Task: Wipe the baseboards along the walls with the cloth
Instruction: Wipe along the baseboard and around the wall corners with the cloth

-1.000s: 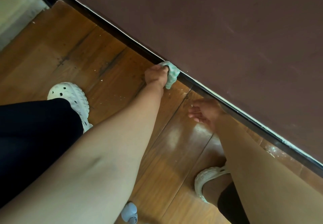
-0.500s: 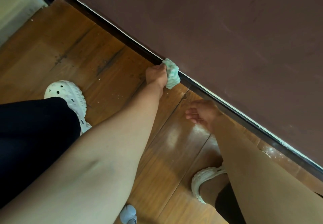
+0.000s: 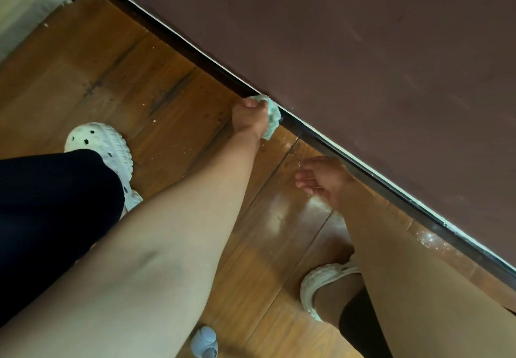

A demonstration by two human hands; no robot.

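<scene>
Pressing the bunched green cloth [image 3: 272,119] against the dark baseboard [image 3: 195,56] is the left hand [image 3: 250,119], its fingers curled round the wad and the thumb clamped over the top. The cloth sits right at the junction of baseboard and brown wall [image 3: 363,50], covering the pale top edge at that spot.

To do this stroke well, I would keep the wrist low so the cloth bears on the vertical face and the top lip together, not the lip alone. A steady drag along the strip beats scrubbing in place, since the dust here looks loose. Pale flecks [image 3: 154,120] lie on the wooden floor [image 3: 167,78] near the wall, so sweeping downward would only shed more.

The right hand [image 3: 325,180] hangs just beside the baseboard, fingers relaxed and close together, gripping nothing. Whether its fingertips touch the floor I cannot tell from this angle. Planted flat, it would steady the crouch.

Refolding the wad to a clean face now and then would stop grime smearing — a fair amount of strip looks left to do.
</scene>
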